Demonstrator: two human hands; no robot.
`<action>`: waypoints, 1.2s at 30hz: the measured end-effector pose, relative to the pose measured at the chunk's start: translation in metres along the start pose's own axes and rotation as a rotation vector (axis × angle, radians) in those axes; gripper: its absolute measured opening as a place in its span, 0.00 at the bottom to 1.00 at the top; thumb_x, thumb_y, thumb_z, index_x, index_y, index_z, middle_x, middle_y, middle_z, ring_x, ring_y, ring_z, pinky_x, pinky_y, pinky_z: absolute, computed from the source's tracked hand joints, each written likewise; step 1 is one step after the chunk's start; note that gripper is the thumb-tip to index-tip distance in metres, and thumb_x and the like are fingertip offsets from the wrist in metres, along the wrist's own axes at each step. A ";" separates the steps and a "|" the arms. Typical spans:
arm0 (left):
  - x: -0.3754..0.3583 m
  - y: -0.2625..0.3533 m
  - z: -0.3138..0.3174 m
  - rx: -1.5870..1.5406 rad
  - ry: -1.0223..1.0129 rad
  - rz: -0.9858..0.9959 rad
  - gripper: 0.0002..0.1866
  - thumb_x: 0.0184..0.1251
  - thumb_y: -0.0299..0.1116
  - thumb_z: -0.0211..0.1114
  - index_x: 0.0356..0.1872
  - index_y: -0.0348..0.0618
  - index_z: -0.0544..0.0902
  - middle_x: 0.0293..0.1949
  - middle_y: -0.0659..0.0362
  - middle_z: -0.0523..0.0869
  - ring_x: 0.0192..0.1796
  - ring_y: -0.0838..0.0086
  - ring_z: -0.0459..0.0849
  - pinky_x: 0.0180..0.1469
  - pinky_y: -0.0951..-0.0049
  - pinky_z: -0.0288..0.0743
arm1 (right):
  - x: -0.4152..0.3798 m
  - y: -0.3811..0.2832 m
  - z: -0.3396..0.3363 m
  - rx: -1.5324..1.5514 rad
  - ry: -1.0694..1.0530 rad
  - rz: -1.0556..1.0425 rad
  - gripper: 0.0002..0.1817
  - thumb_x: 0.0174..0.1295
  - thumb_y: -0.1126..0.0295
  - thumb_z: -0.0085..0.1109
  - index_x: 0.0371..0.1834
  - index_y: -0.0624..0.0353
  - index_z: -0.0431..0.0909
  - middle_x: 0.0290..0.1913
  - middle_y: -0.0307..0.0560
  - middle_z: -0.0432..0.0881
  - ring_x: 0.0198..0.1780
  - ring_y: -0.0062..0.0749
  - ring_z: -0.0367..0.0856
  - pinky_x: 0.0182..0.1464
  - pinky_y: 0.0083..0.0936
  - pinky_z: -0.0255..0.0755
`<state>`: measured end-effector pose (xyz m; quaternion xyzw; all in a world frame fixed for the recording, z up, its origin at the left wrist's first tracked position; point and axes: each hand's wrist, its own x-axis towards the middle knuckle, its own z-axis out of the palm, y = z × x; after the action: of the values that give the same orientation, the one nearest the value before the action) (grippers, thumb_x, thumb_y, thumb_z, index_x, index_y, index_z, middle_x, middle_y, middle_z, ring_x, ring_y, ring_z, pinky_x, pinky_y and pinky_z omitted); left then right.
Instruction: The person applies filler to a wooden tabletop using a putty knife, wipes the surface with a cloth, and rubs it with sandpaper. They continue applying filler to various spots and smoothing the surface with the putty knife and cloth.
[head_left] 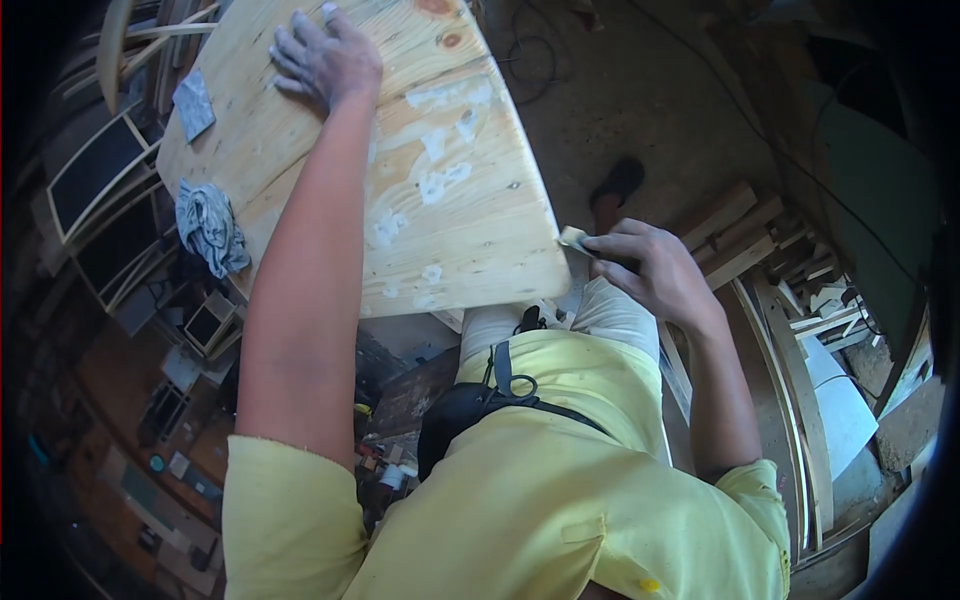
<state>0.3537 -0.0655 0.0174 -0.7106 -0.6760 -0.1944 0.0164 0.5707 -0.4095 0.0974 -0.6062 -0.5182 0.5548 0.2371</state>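
A pale wooden panel [470,230] with white filler patches lies in front of me. My left hand [325,55], dusted white, rests flat on its far part with the fingers spread. My right hand [650,270] pinches a small putty knife [573,238] with filler on it against the panel's right edge near the front corner.
A grey rag [210,228] and a grey sanding sheet [194,103] lie on the panel's left side. Wooden frames [100,180] are stacked at the left, timber offcuts [760,250] at the right. A black pouch [460,410] hangs at my waist over the dirt floor [640,100].
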 end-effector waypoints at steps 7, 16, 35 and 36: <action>0.007 -0.019 0.035 0.082 0.148 -0.036 0.32 0.77 0.61 0.47 0.70 0.52 0.74 0.73 0.61 0.70 0.79 0.61 0.59 0.77 0.42 0.45 | -0.035 -0.063 0.070 -0.105 0.257 0.183 0.17 0.61 0.70 0.69 0.55 0.57 0.86 0.44 0.50 0.85 0.43 0.47 0.86 0.48 0.36 0.78; 0.007 -0.189 -0.066 -0.550 -0.069 0.103 0.42 0.71 0.55 0.63 0.78 0.43 0.61 0.78 0.45 0.62 0.81 0.54 0.55 0.82 0.61 0.46 | -0.047 -0.091 0.249 -0.138 0.533 0.175 0.18 0.62 0.71 0.68 0.57 0.58 0.84 0.49 0.51 0.85 0.49 0.49 0.86 0.52 0.34 0.78; -0.057 -0.429 -0.093 0.020 0.202 0.450 0.34 0.77 0.60 0.48 0.80 0.63 0.62 0.81 0.54 0.59 0.82 0.51 0.50 0.78 0.36 0.32 | -0.060 -0.059 0.281 -0.264 0.929 0.224 0.18 0.65 0.72 0.67 0.58 0.55 0.85 0.48 0.50 0.82 0.49 0.41 0.83 0.53 0.31 0.75; -0.058 -0.428 -0.094 0.012 0.206 0.452 0.34 0.77 0.60 0.48 0.80 0.63 0.62 0.81 0.54 0.59 0.82 0.51 0.50 0.78 0.36 0.32 | -0.058 -0.053 0.273 -0.272 0.980 0.249 0.18 0.65 0.72 0.67 0.59 0.54 0.85 0.48 0.50 0.82 0.48 0.41 0.83 0.53 0.31 0.75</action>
<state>-0.0844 -0.1114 -0.0155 -0.8200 -0.4957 -0.2535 0.1325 0.3098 -0.5209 0.0939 -0.8769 -0.3380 0.1578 0.3032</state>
